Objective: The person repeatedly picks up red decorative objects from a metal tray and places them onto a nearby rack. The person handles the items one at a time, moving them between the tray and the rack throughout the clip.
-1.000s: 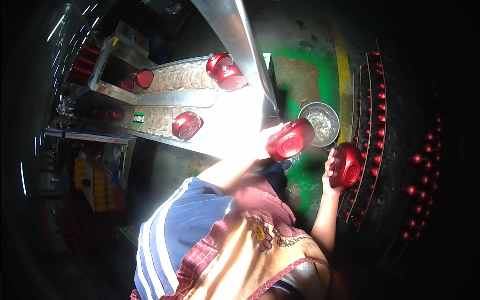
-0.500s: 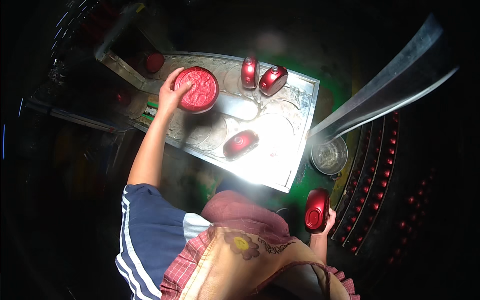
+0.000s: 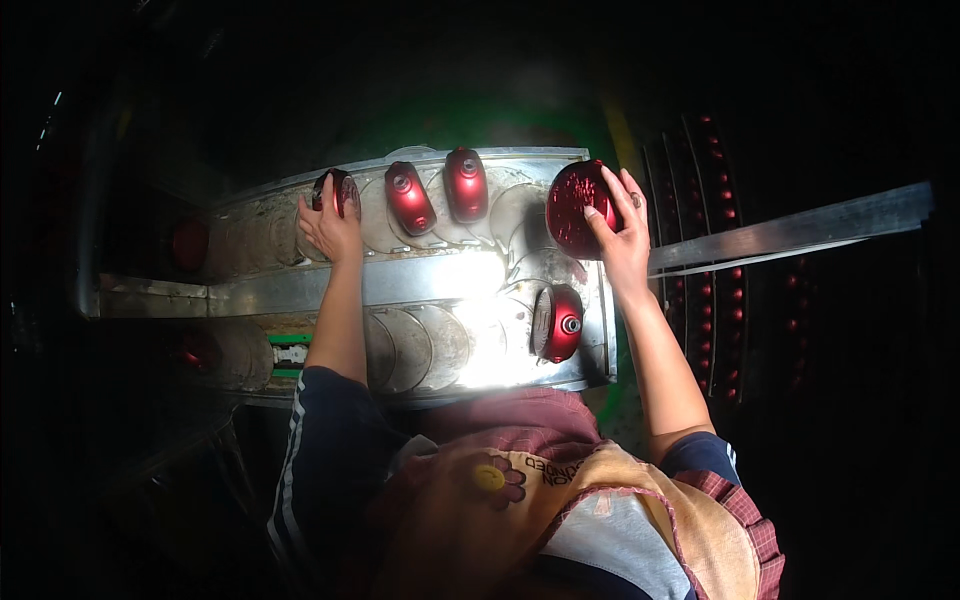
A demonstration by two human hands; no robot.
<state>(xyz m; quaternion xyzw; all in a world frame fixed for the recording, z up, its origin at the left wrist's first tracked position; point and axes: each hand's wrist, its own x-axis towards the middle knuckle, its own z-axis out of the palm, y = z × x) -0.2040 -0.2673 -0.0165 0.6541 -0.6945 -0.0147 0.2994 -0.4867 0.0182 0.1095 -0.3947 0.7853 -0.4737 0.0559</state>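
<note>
"What are the hands holding?"

"The left hand [image 3: 333,232] is grasping a dark red vessel [image 3: 345,184] with the fingers around its edge, and the right hand [image 3: 626,232] is gripping a rounder red vessel [image 3: 572,207] at the conveyor's [image 3: 405,345] end."

"Are both vessels touching the conveyor?"

"This I am not seeing clearly."

"And around the hands?"

"Between them, two upright vessels [image 3: 410,197] are standing. Closer to the body from the right hand, another vessel [image 3: 564,325] is resting. Rightward of that hand, a metal bar [image 3: 800,230] is stretching outward, and rows of red vessels [image 3: 729,213] are lining up."
</note>
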